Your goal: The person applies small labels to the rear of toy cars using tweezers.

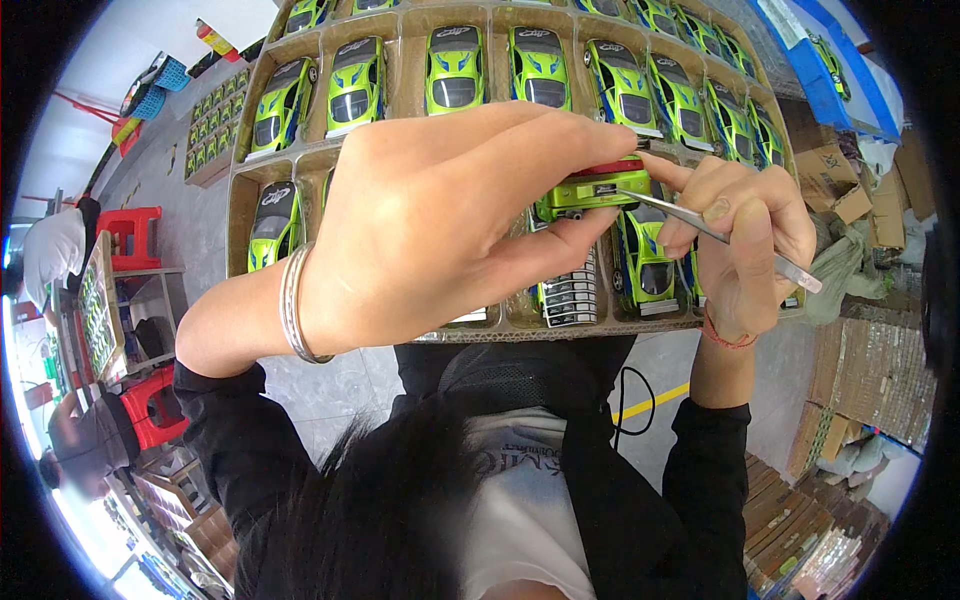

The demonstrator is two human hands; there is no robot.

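My left hand (430,215), with a silver bangle at the wrist, grips a small green toy car (590,192) between thumb and fingers, one end of it facing me. Metal tweezers (705,225) are pinched in my right hand (750,230). Their tip touches a small dark label on that end of the car. Beneath my hands lies a divided tray (470,332) holding rows of similar green toy cars (455,72) with dark hoods. A sheet of small black-and-white stickers (572,298) rests in a near compartment, partly covered by my left hand.
Stacked flat cardboard (870,380) and an open carton (835,185) stand on the right. A blue-edged box (830,65) is at the upper right. To the left are red stools (130,235), a workbench and other people (55,250). A black cable (637,400) hangs below the tray.
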